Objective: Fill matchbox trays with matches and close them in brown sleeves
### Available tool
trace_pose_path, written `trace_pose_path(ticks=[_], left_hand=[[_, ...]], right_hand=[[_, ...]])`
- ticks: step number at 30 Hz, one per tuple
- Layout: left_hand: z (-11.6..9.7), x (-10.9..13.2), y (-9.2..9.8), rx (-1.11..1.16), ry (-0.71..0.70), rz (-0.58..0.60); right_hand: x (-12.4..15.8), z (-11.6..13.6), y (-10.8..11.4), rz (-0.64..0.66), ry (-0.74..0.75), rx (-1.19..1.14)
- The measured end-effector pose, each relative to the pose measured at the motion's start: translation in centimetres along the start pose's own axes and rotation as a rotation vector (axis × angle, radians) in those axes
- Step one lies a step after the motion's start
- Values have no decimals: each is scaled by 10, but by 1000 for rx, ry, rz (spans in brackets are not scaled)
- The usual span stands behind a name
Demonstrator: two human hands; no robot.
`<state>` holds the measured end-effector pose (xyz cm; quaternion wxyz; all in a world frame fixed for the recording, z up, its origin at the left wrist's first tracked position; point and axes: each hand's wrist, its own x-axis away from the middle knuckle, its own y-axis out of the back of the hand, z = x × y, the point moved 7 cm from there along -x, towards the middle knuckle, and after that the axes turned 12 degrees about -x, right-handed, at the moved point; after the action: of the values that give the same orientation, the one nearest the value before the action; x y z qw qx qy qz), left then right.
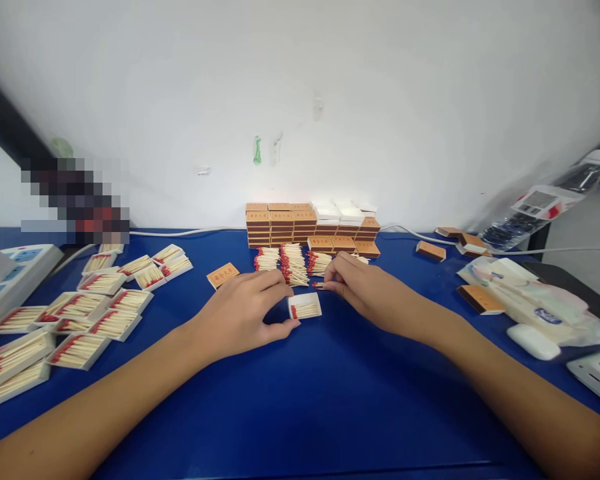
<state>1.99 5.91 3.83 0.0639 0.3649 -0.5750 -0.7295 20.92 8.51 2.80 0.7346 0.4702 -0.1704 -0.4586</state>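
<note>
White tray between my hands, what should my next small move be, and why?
I'd probably lay the red-tipped match in your right hand into the white tray: your left hand is at its left side, and bare white shows inside beside the few matches there.

Looked like desk in home or small office (which of two, could not tell). Blue tabletop [300, 407] stood against plain white wall [405, 100] with green scrap [257, 151] stuck on. Power strip [23, 267] sat near left edge, tissue packet [545, 307] near right edge; white cable [195, 233] ran along far edge. Matchboxes [281, 223] stood stacked at middle of far edge.
</note>
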Motion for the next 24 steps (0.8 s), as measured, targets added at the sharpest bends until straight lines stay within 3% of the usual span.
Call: trace_pose_path(ticks=[10,16,24], left_hand=[[2,-1,-4,16,37,47],[6,0,-10,43,74,103],[6,0,-10,50,92,126]], right_hand=[[0,6,4,-21,62,61],[-4,-10,-2,44,-34,94],[-5,-26,-13,59,-39,16]])
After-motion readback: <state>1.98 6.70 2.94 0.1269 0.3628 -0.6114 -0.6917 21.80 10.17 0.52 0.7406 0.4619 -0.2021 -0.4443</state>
